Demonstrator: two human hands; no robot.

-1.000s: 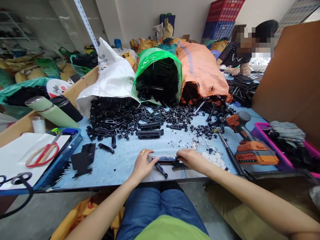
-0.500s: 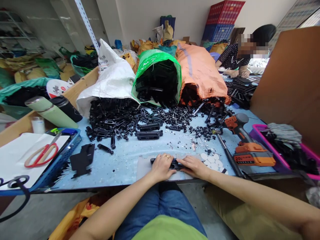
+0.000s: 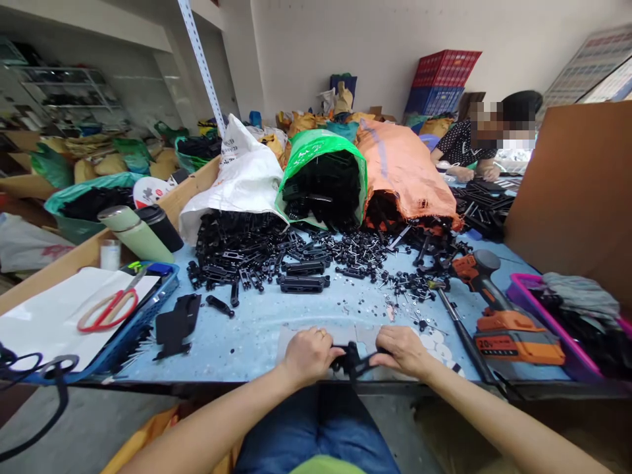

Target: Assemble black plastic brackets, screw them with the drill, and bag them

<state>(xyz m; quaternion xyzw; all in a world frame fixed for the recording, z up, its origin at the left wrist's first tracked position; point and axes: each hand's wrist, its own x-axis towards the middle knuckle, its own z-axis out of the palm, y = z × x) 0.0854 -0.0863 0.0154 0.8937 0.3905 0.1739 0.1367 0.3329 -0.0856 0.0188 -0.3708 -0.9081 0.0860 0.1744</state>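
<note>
My left hand [image 3: 309, 355] is closed on the left end of a black plastic jointed bracket [image 3: 351, 359], close to the table's front edge. On the other side, my right hand [image 3: 402, 350] grips an arm of the same bracket between thumb and fingers. The bracket's middle stands upright between the two hands, slightly blurred. Under it lies a pale sheet [image 3: 289, 339] on the blue table. White round discs [image 3: 437, 345] are beside my right hand. Two long black parts [image 3: 303, 283] lie farther back, in front of a heap of black links [image 3: 237, 253].
White [image 3: 247, 174], green [image 3: 326, 141] and orange sacks [image 3: 405, 168] spill black parts and screws. At right are a cordless drill [image 3: 513, 336], a black-handled tool [image 3: 464, 336] and a pink basket [image 3: 518, 289]. Scissors [image 3: 108, 309] lie at left. A co-worker [image 3: 464, 145] leans over the far right.
My hands have moved apart, and the bracket between them now stands up with an arm swung out instead of lying flat. The camera view has tilted up and turned slightly left.
</note>
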